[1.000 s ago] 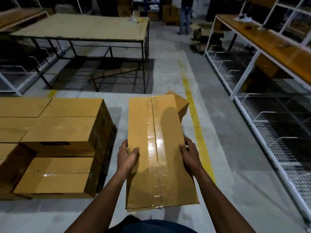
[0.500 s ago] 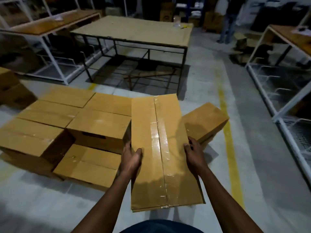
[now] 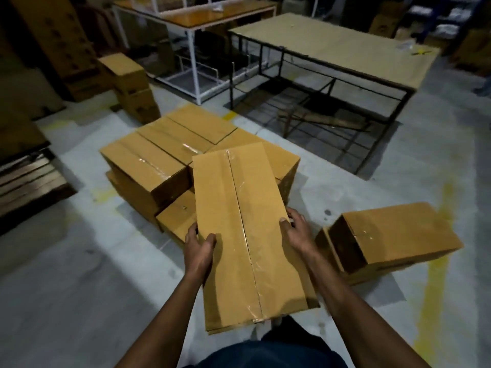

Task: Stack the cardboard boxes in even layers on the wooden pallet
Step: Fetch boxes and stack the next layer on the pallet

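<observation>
- On grey concrete floor (image 3: 79,274) with worn yellow paint marks; dim warehouse room.
- Far right: long table (image 3: 345,49) with pale board top on a dark metal frame.
- Behind it, upper centre: white-framed bench (image 3: 202,19) with a brown wood top and wire shelving under it.
- Upper left: small stack of cartons (image 3: 130,86) on the floor; flat dark slats at the left edge, too dim to identify.
- Box stack (image 3: 164,155) sits mid-frame, taped tops, two levels visible; near corner is one level lower. Pallet under it can't be made out.
- Loose carton (image 3: 393,237) lies on the floor to the right, tilted, apart from the stack.
- Carried box (image 3: 244,235): long, tape seam down the middle, held lengthwise out in front of the person; far end overlaps the stack in view, contact can't be told.
- Left hand (image 3: 199,248): grips the box's left edge, thumb on top, fingers wrapped down the side.
- Right hand (image 3: 297,229): grips the right edge, thumb tip on top, fingers curled over the side.
</observation>
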`<state>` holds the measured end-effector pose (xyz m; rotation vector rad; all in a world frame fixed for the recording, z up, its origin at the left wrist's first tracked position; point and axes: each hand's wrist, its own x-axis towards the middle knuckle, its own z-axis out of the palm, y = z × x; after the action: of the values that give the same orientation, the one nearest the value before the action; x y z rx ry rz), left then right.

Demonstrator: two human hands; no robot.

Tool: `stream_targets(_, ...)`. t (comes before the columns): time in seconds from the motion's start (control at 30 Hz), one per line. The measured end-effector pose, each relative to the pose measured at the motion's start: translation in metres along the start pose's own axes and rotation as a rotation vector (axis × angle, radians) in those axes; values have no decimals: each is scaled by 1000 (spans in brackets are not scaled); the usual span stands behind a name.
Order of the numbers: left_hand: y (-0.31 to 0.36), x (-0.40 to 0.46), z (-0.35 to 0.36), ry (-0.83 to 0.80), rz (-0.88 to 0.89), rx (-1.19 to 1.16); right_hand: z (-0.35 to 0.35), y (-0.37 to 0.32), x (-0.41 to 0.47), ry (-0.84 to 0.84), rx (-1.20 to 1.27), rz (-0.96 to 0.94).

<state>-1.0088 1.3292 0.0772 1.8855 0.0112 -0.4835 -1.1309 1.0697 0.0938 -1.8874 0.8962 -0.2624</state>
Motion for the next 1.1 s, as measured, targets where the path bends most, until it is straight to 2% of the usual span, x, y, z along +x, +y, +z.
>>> stream_targets(0.3, -27, 41, -72, 230, -130, -114, 94, -66, 51, -264, -79, -113)
stream_targets(0.6, -20, 123, -95, 365, -226, -180, 169, -120, 148, -434, -144, -167)
stream_targets(0.83, -5, 193, -110, 394, -284, -147, 217, -145, 222, -533, -168, -182)
stream_targets(1.1, -6, 239, -127, 342, -320, -148, 255, -159, 256, -511, -189, -107)
